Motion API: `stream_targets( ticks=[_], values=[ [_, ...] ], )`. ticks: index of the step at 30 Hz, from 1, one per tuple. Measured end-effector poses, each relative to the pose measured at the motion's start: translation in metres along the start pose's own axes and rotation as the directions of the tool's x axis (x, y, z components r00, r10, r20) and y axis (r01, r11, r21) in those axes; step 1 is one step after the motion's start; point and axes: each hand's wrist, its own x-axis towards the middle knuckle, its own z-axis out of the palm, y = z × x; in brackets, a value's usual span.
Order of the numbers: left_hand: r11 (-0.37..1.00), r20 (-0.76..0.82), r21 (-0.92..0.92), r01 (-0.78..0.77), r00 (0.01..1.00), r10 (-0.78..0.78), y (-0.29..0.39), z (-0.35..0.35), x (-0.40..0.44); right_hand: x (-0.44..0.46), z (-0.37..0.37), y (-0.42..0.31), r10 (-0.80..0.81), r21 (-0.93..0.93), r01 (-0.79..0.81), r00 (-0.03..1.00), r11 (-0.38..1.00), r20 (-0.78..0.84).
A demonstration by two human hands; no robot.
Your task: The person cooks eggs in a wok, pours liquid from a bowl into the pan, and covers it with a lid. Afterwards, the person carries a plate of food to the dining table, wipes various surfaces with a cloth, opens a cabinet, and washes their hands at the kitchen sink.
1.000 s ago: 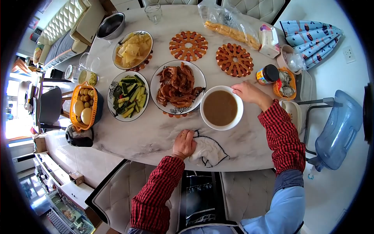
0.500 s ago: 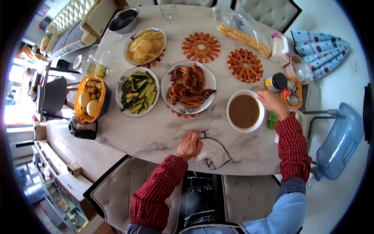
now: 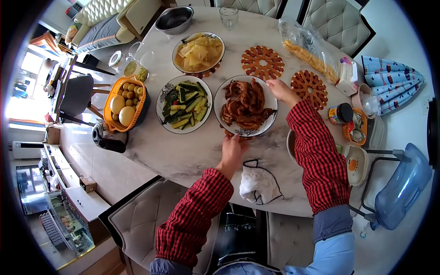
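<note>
A white plate of glazed brown meat (image 3: 243, 104) stands on a wooden trivet (image 3: 228, 133), mostly hidden beneath it. My left hand (image 3: 233, 149) is at the plate's near rim, its fingertips against the edge. At the upper right rim, my right hand (image 3: 280, 90) pinches the plate's edge. Left of it lies a plate of cut cucumber (image 3: 184, 106), and beyond is a bowl of pale yellow slices (image 3: 199, 52). The soup bowl (image 3: 291, 144) is largely hidden by my right sleeve. A crumpled white cloth (image 3: 257, 182) lies near the table's front edge.
Two round trivets (image 3: 262, 63) (image 3: 309, 89) lie beyond the meat plate. At the right are a dark-lidded jar (image 3: 340, 113), a tissue box (image 3: 347, 77) and a bread bag (image 3: 311, 57). At the left stand an orange basket (image 3: 123, 103), a glass jug and a metal bowl (image 3: 174, 20).
My right hand has let go of the soup bowl and moved left to the meat plate. My left hand has left the cloth and moved up to the same plate. The view has shifted.
</note>
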Motion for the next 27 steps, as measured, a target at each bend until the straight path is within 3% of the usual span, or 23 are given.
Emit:
stream_targets(
  ticks=[3,6,9,12,18,27],
  values=[
    [0.998,-0.01,-0.055,-0.024,1.0,0.024,-0.01,0.002,0.006,-0.005,-0.001,-0.002,-0.024,0.0,0.024,1.0,1.0,-0.016],
    [0.989,-0.133,-0.138,-0.051,0.991,0.033,-0.015,0.007,0.005,-0.023,-0.003,-0.01,0.124,0.008,-0.125,0.989,0.992,0.077],
    [0.988,-0.129,-0.109,-0.107,0.987,0.093,-0.02,0.003,0.006,-0.037,0.001,-0.007,0.039,-0.021,-0.038,0.997,0.999,0.068],
    [0.998,-0.148,-0.014,-0.065,0.987,0.062,-0.022,-0.004,0.009,-0.043,0.004,-0.005,0.113,0.027,-0.116,0.99,0.993,0.083],
    [0.985,-0.03,-0.146,-0.092,0.996,0.088,-0.017,-0.002,0.008,-0.038,0.003,-0.008,0.182,0.052,-0.186,0.981,0.981,0.066],
    [0.993,0.078,0.066,-0.098,0.993,0.093,-0.013,-0.013,0.008,-0.031,-0.003,-0.007,0.227,0.087,-0.241,0.963,0.967,0.142]
  ],
)
